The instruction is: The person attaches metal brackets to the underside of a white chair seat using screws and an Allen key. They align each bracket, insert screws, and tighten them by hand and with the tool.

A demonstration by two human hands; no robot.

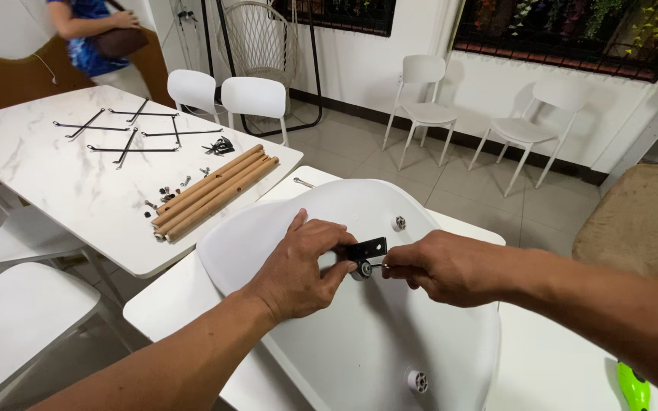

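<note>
Head view, looking down at an upturned white plastic chair seat (359, 335) lying on a white table (542, 365). Left hand (298, 266) rests on the shell, fingers curled over a small black metal bracket (367, 248) and pressing it flat against the seat's underside at a mounting boss. Right hand (439, 266) comes in from the right, fingers pinched tight on a thin tool or fastener whose tip meets a round washer-like fitting (361, 269) just below the bracket; the tool itself is mostly hidden by the fingers, so its kind cannot be told. Both hands nearly touch at the bracket. Two more round bosses show on the shell, one (399, 223) above the hands, one (418, 380) near the bottom edge. Green object (634, 387) at the lower right edge, partly cut off.

Farther left, a marble-top table (47, 175) holds four wooden legs (215, 192) lying side by side, loose screws (165, 196) beside them, and thin black metal rods (127, 131) spread out beyond. White chairs (253, 99) stand behind it, more (424, 95) along the far wall. Another person in blue (89, 34) stands at top left.
</note>
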